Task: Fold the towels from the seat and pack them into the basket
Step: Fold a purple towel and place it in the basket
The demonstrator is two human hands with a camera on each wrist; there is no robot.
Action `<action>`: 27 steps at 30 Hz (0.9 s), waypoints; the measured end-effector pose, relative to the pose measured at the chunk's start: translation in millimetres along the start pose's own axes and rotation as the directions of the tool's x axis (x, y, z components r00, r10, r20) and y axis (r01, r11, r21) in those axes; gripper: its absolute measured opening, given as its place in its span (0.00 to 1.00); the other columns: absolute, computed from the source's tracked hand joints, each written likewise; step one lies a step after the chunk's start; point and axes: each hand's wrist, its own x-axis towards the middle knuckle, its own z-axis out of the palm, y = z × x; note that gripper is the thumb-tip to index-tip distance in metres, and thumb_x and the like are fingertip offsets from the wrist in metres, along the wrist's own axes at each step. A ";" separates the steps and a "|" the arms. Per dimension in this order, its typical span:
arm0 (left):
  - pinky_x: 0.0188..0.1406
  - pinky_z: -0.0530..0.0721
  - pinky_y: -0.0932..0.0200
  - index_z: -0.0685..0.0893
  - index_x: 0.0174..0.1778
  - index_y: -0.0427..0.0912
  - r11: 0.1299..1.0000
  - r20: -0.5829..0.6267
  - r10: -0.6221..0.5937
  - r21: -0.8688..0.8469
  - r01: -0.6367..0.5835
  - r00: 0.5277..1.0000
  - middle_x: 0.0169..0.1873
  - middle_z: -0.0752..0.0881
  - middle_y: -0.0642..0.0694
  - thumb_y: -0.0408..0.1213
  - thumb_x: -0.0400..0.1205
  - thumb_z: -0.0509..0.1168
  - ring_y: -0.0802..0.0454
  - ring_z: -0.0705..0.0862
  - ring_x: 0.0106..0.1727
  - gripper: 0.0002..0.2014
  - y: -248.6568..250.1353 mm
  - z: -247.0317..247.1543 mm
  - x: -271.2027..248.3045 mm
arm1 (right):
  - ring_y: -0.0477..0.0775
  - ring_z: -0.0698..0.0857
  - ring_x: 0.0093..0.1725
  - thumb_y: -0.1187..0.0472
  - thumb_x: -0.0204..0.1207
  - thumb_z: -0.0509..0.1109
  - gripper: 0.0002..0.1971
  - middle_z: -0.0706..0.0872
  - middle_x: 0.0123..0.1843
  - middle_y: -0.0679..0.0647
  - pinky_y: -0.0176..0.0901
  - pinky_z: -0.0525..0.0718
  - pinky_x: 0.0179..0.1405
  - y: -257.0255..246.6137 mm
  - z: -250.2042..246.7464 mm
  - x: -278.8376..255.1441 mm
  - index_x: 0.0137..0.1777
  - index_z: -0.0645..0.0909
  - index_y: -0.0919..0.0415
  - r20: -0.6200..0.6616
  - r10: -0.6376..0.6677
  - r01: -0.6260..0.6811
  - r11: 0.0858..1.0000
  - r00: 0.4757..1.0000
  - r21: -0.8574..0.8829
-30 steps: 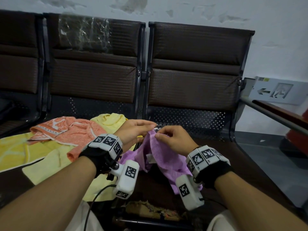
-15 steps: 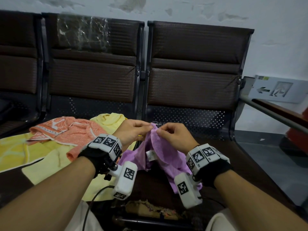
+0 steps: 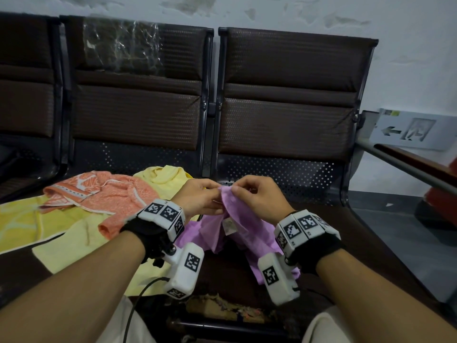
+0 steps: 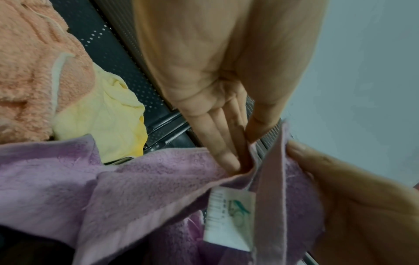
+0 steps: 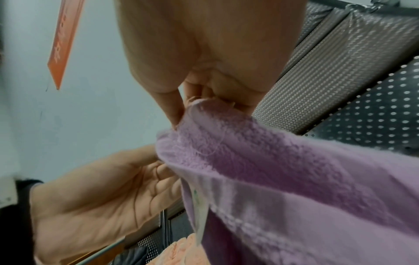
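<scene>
A purple towel [image 3: 243,227] with a white label hangs in front of me over the dark seat. My left hand [image 3: 201,199] and right hand [image 3: 257,198] pinch its top edge close together, almost touching. In the left wrist view my left hand [image 4: 238,157] pinches the purple towel [image 4: 145,181] at a hemmed corner just above the label [image 4: 229,220]. Seen from the right wrist, my right hand [image 5: 188,109] pinches the purple towel [image 5: 283,172] by its edge. An orange towel [image 3: 108,194] and yellow towels [image 3: 81,241] lie crumpled on the seat to the left. No basket is in view.
Dark brown bench seats with padded backs [image 3: 286,95] stand against a white wall. A metal armrest rail [image 3: 405,167] runs along the right. Grey floor [image 3: 420,243] lies beyond the bench on the right. A worn patch [image 3: 222,308] shows at the seat's front edge.
Both hands have lifted the purple towel slightly and drawn closer together along its top edge. The other towels have not moved.
</scene>
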 end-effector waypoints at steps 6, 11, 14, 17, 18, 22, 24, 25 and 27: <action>0.39 0.90 0.60 0.86 0.52 0.31 1.000 0.075 0.016 -0.001 -0.016 0.997 0.41 0.90 0.34 0.31 0.78 0.69 0.48 0.90 0.38 0.09 0.6 3.9 -3.4 | 0.42 0.85 0.44 0.58 0.76 0.72 0.04 0.89 0.41 0.46 0.34 0.82 0.48 4.3 1.2 0.6 0.44 0.88 0.55 -0.033 0.051 -0.053 0.996 0.998 -0.070; 0.42 0.90 0.55 0.86 0.46 0.29 0.996 0.066 -0.027 -0.083 0.032 0.997 0.34 0.89 0.36 0.36 0.80 0.67 0.43 0.90 0.38 0.11 3.7 4.0 -4.0 | 0.39 0.84 0.42 0.55 0.75 0.72 0.06 0.89 0.40 0.45 0.26 0.78 0.42 5.8 0.1 0.5 0.45 0.88 0.55 -0.042 0.058 -0.062 0.992 0.997 -0.108; 0.46 0.89 0.55 0.86 0.52 0.30 0.999 0.129 0.023 -0.047 -0.018 0.991 0.43 0.90 0.33 0.41 0.78 0.69 0.42 0.90 0.46 0.16 1.7 1.7 -4.0 | 0.36 0.83 0.40 0.55 0.75 0.72 0.05 0.87 0.38 0.42 0.21 0.76 0.39 6.1 0.8 0.5 0.44 0.88 0.54 -0.043 0.057 -0.061 0.993 0.997 -0.102; 0.46 0.89 0.57 0.86 0.54 0.32 0.992 0.104 0.106 0.058 -0.112 0.989 0.45 0.90 0.35 0.37 0.80 0.67 0.44 0.90 0.46 0.13 -0.6 0.0 -4.2 | 0.37 0.84 0.40 0.54 0.75 0.73 0.05 0.87 0.38 0.43 0.24 0.78 0.40 6.1 -0.5 0.6 0.44 0.88 0.54 -0.042 0.046 -0.050 0.993 0.998 -0.104; 0.45 0.89 0.57 0.86 0.54 0.33 0.988 0.075 0.127 0.078 -0.133 0.989 0.45 0.90 0.35 0.36 0.81 0.66 0.45 0.90 0.45 0.12 -0.9 -1.3 -3.0 | 0.38 0.84 0.40 0.53 0.74 0.74 0.06 0.88 0.38 0.44 0.27 0.79 0.40 6.1 -1.7 0.7 0.43 0.88 0.54 -0.036 0.044 -0.047 0.994 0.998 -0.098; 0.42 0.90 0.56 0.85 0.50 0.33 0.983 -0.060 0.171 0.081 -0.166 0.983 0.42 0.89 0.36 0.36 0.83 0.63 0.46 0.89 0.41 0.10 2.2 -6.7 2.8 | 0.41 0.80 0.32 0.45 0.73 0.73 0.11 0.85 0.32 0.45 0.30 0.76 0.32 8.6 -8.9 -0.2 0.36 0.83 0.51 0.022 0.000 0.005 0.978 1.000 -0.207; 0.39 0.89 0.56 0.84 0.46 0.35 0.983 -0.132 0.184 0.050 -0.179 0.974 0.38 0.87 0.39 0.38 0.85 0.61 0.47 0.87 0.39 0.11 5.0 -10.1 6.0 | 0.45 0.79 0.32 0.42 0.72 0.72 0.16 0.82 0.30 0.46 0.39 0.77 0.33 11.9 -14.5 -1.1 0.35 0.82 0.54 0.065 -0.017 0.036 0.951 0.998 -0.307; 0.38 0.88 0.57 0.83 0.44 0.36 0.981 -0.179 0.192 0.027 -0.190 0.965 0.36 0.86 0.41 0.39 0.85 0.60 0.47 0.86 0.38 0.11 6.3 -12.3 7.6 | 0.47 0.79 0.32 0.42 0.72 0.72 0.17 0.82 0.30 0.47 0.42 0.77 0.34 13.7 -18.3 -1.7 0.35 0.81 0.56 0.094 -0.009 0.040 0.940 0.995 -0.339; 0.41 0.84 0.52 0.82 0.42 0.39 0.978 -0.304 0.206 0.023 -0.209 0.930 0.37 0.83 0.42 0.40 0.86 0.58 0.45 0.82 0.41 0.12 6.6 -19.9 11.4 | 0.46 0.77 0.30 0.41 0.70 0.73 0.18 0.80 0.28 0.47 0.42 0.74 0.31 18.0 -25.7 -4.5 0.31 0.77 0.54 0.204 0.040 0.045 0.916 0.978 -0.399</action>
